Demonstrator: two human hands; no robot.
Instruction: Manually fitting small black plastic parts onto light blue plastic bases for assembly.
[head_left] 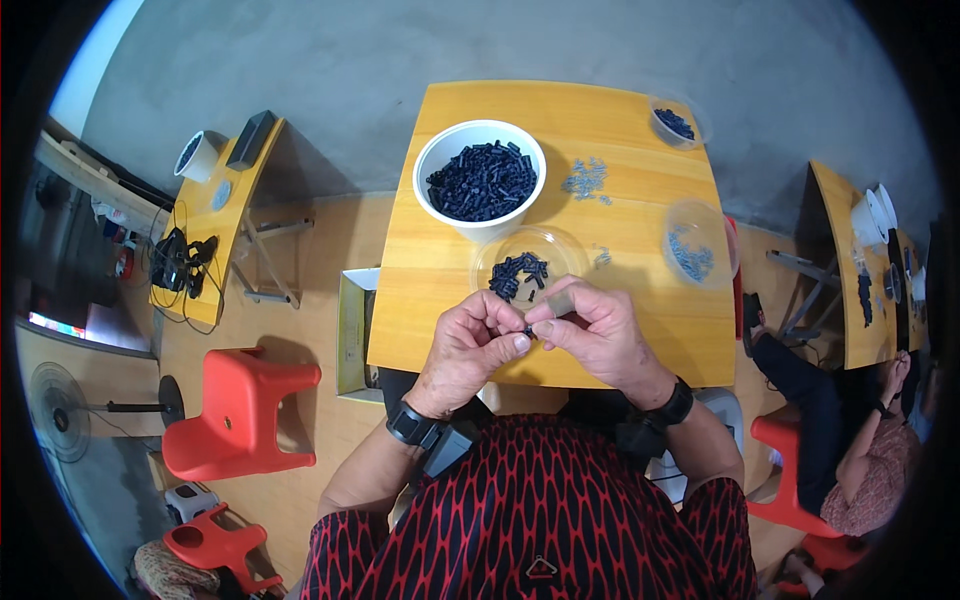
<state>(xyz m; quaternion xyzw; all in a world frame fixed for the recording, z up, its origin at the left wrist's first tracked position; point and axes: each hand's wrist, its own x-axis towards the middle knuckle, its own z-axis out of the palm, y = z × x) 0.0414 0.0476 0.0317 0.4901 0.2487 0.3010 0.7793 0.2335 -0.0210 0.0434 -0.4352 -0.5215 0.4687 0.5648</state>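
My left hand (pixel 470 345) and my right hand (pixel 597 335) meet over the near part of the table. Between their fingertips is a small black piece (pixel 528 331), pinched from both sides and mostly covered. A tan wrap goes round a finger of my right hand. Just beyond the hands sits a shallow clear dish (pixel 478 262) with several short black tube-like pieces (pixel 515 277) in it. Behind that dish stands a white bucket (pixel 424 205) filled with similar dark pieces (pixel 485 180).
Small silvery-clear parts (pixel 586 180) lie heaped on the wooden table (pixel 640 345). At its right are a clear tub (pixel 690 210) of similar parts and another tub (pixel 704 122) of dark pieces. Red chairs (pixel 235 415) stand left; another person (pixel 875 460) sits right.
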